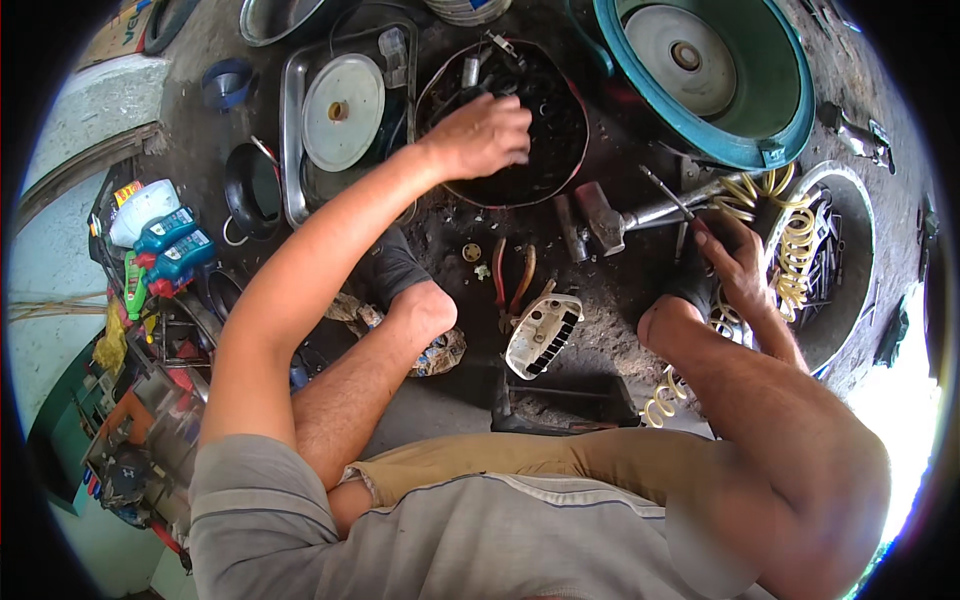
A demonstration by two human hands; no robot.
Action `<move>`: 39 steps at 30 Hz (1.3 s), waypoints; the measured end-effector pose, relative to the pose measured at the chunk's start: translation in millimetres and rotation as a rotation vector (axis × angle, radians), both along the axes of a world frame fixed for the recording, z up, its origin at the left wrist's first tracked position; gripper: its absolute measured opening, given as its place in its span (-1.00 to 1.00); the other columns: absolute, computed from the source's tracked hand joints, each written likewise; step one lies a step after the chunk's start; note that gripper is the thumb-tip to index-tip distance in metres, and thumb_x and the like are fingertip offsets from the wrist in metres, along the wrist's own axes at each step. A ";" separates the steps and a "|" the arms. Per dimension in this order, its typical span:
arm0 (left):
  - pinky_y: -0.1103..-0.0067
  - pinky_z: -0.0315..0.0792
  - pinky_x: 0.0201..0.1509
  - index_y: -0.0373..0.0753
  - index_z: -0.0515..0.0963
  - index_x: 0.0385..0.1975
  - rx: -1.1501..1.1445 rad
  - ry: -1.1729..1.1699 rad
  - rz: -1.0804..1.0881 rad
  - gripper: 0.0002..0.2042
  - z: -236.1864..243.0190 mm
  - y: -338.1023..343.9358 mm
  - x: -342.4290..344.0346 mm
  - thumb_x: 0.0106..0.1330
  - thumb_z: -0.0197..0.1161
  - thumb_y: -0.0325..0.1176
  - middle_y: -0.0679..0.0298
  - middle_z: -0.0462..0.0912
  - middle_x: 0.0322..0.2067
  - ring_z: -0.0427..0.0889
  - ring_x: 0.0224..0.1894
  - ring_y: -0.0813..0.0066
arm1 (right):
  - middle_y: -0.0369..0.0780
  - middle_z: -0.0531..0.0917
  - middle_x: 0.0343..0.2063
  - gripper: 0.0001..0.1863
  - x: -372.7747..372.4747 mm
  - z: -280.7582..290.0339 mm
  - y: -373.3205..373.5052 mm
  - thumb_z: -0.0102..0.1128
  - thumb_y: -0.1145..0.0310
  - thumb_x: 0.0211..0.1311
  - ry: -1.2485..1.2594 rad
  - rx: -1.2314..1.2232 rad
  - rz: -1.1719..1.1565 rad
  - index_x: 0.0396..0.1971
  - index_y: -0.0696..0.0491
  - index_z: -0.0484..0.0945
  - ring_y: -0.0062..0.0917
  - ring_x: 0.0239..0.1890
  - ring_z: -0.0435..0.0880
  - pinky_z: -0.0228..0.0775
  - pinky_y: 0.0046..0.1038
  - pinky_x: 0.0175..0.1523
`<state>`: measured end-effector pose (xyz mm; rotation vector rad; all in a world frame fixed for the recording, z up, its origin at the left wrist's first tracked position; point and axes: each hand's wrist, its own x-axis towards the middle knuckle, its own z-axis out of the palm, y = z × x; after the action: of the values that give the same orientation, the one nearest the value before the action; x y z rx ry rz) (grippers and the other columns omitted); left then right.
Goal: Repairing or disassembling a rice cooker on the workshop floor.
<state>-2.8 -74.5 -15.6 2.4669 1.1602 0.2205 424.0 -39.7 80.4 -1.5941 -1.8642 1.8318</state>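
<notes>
My left hand is over a round dark pan of small dark parts, its fingers curled closed; whatever they may hold is hidden. A shiny metal cylinder lies in the pan beyond my knuckles. In my right hand is a screwdriver, its shaft pointing up and to the left. A hammer lies between the pan and my right hand. Closer to me, on the ground between my feet, are red-handled pliers and a white slotted cover.
A metal tray with a round lid stands left of the pan. A green tub stands at the far right. A yellow coiled hose hangs over a grey basin of tools. Bottles stand at left; a black tray is near me.
</notes>
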 end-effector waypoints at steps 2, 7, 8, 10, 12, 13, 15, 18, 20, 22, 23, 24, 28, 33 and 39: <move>0.36 0.48 0.03 -0.16 0.70 -0.25 -0.002 -0.107 0.132 -0.82 8.0 19.0 -2.4 0.32 0.44 -0.20 0.33 0.56 -0.30 0.57 -0.08 0.31 | -0.36 0.63 -0.38 -0.67 2.0 -0.1 -0.2 0.32 0.26 0.43 0.008 0.001 -0.005 0.02 0.19 0.64 -0.71 -0.36 0.48 0.37 -0.56 -0.24; 0.35 0.56 0.09 -0.18 0.68 -0.17 0.202 -0.161 0.209 -0.77 27.5 34.3 -17.1 0.22 0.51 -0.32 0.29 0.61 -0.27 0.62 -0.12 0.24 | -0.35 0.65 -0.37 -0.65 5.3 -2.1 -1.2 0.32 0.26 0.43 0.005 0.015 -0.016 0.04 0.19 0.64 -0.71 -0.35 0.49 0.38 -0.56 -0.23; 0.37 0.60 0.04 -0.18 0.69 -0.17 0.192 -0.094 0.161 -0.78 31.8 30.9 -22.2 0.23 0.50 -0.33 0.29 0.63 -0.28 0.65 -0.15 0.25 | -0.35 0.66 -0.36 -0.64 6.6 -2.2 -1.7 0.32 0.26 0.42 -0.003 0.010 -0.023 0.06 0.19 0.64 -0.71 -0.35 0.50 0.39 -0.56 -0.23; 0.38 0.65 -0.01 -0.18 0.71 -0.18 0.181 -0.024 0.111 -0.80 38.1 18.9 -28.5 0.24 0.49 -0.33 0.30 0.64 -0.29 0.68 -0.19 0.25 | -0.34 0.67 -0.35 -0.63 8.9 -3.2 -1.3 0.32 0.26 0.42 -0.007 0.006 -0.032 0.07 0.19 0.64 -0.71 -0.35 0.51 0.40 -0.56 -0.23; 0.39 0.71 -0.16 -0.16 0.75 -0.17 -0.086 0.075 0.082 -0.83 38.9 -2.2 -30.7 0.28 0.45 -0.33 0.29 0.70 -0.34 0.76 -0.29 0.24 | -0.34 0.68 -0.35 -0.62 9.6 -4.0 -0.5 0.32 0.26 0.42 -0.009 0.009 -0.038 0.09 0.19 0.64 -0.71 -0.36 0.51 0.41 -0.57 -0.24; 0.38 0.74 -0.24 -0.11 0.77 -0.14 -0.128 0.143 0.027 -0.84 38.1 -12.7 -35.4 0.32 0.41 -0.35 0.29 0.76 -0.36 0.80 -0.35 0.23 | -0.34 0.68 -0.35 -0.62 7.6 -8.0 -0.1 0.32 0.26 0.42 0.005 0.005 -0.034 0.09 0.19 0.64 -0.71 -0.36 0.51 0.41 -0.57 -0.24; 0.39 0.72 -0.21 -0.02 0.79 -0.07 -0.229 0.357 -0.033 -0.77 39.4 -24.5 -30.6 0.28 0.44 -0.35 0.30 0.80 -0.33 0.82 -0.29 0.29 | -0.34 0.68 -0.34 -0.62 6.5 -3.8 0.7 0.32 0.26 0.42 -0.003 0.012 -0.042 0.09 0.19 0.64 -0.71 -0.37 0.51 0.40 -0.57 -0.25; 0.43 0.70 -0.19 0.02 0.78 0.00 -0.191 0.486 -0.022 -0.69 42.5 -37.2 -23.7 0.23 0.47 -0.32 0.36 0.80 -0.26 0.80 -0.22 0.35 | -0.33 0.69 -0.33 -0.62 8.9 -5.2 -0.4 0.32 0.27 0.42 -0.002 0.015 -0.020 0.09 0.19 0.64 -0.71 -0.36 0.52 0.40 -0.57 -0.25; 0.46 0.70 -0.17 0.04 0.77 0.02 -0.082 0.458 0.017 -0.66 37.1 -42.0 -29.0 0.21 0.49 -0.30 0.39 0.79 -0.21 0.78 -0.17 0.38 | -0.33 0.69 -0.33 -0.63 9.8 -6.5 -0.5 0.31 0.27 0.42 -0.003 0.016 -0.014 0.09 0.19 0.64 -0.71 -0.36 0.52 0.40 -0.57 -0.25; 0.48 0.69 -0.13 0.03 0.76 0.02 0.026 0.418 0.067 -0.62 34.2 -38.0 -32.9 0.15 0.52 -0.26 0.42 0.76 -0.12 0.73 -0.11 0.41 | -0.33 0.69 -0.33 -0.63 9.6 -8.0 -0.3 0.31 0.27 0.43 -0.005 0.018 -0.005 0.09 0.19 0.64 -0.71 -0.36 0.52 0.40 -0.57 -0.25; 0.46 0.69 -0.12 0.01 0.76 0.00 0.015 0.426 0.097 -0.60 33.1 -37.4 -34.3 0.11 0.55 -0.26 0.41 0.73 -0.11 0.71 -0.10 0.41 | -0.34 0.68 -0.34 -0.64 9.1 -8.3 -0.8 0.31 0.27 0.43 0.000 0.018 -0.015 0.08 0.19 0.65 -0.71 -0.36 0.51 0.39 -0.57 -0.24; 0.46 0.69 -0.12 0.01 0.76 0.00 0.014 0.425 0.099 -0.60 33.0 -36.1 -38.5 0.11 0.55 -0.26 0.41 0.73 -0.11 0.71 -0.10 0.41 | -0.34 0.68 -0.34 -0.65 8.6 -8.4 -1.9 0.31 0.27 0.43 0.006 0.015 -0.024 0.07 0.19 0.65 -0.71 -0.36 0.50 0.38 -0.57 -0.24; 0.44 0.70 -0.10 -0.05 0.75 -0.01 0.033 0.399 0.136 -0.58 39.2 -31.1 -50.8 0.05 0.57 -0.26 0.41 0.71 -0.19 0.71 -0.09 0.40 | -0.35 0.67 -0.35 -0.66 6.3 -2.2 -2.0 0.30 0.28 0.43 -0.005 0.023 -0.031 0.05 0.18 0.66 -0.72 -0.35 0.49 0.38 -0.57 -0.23; 0.38 0.70 -0.06 -0.10 0.76 -0.08 -0.055 0.424 0.232 -0.66 49.8 -22.7 -40.8 0.10 0.52 -0.33 0.30 0.76 -0.22 0.73 -0.03 0.31 | -0.34 0.68 -0.35 -0.65 7.0 0.4 -1.9 0.30 0.26 0.42 -0.018 0.025 -0.008 0.05 0.18 0.66 -0.71 -0.35 0.49 0.39 -0.56 -0.22; 0.24 0.64 0.15 -0.20 0.74 0.01 -0.605 0.254 0.316 -0.66 66.7 -8.6 -21.8 0.22 0.34 -0.43 0.07 0.79 -0.06 0.71 0.12 0.06 | -0.33 0.67 -0.36 -0.62 10.2 -7.2 -1.3 0.29 0.24 0.42 -0.010 0.008 -0.025 0.07 0.19 0.64 -0.70 -0.36 0.50 0.40 -0.54 -0.23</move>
<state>-24.6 -83.1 51.1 1.8110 1.4593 -0.3253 434.1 -41.0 73.2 -1.6201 -1.8445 1.8071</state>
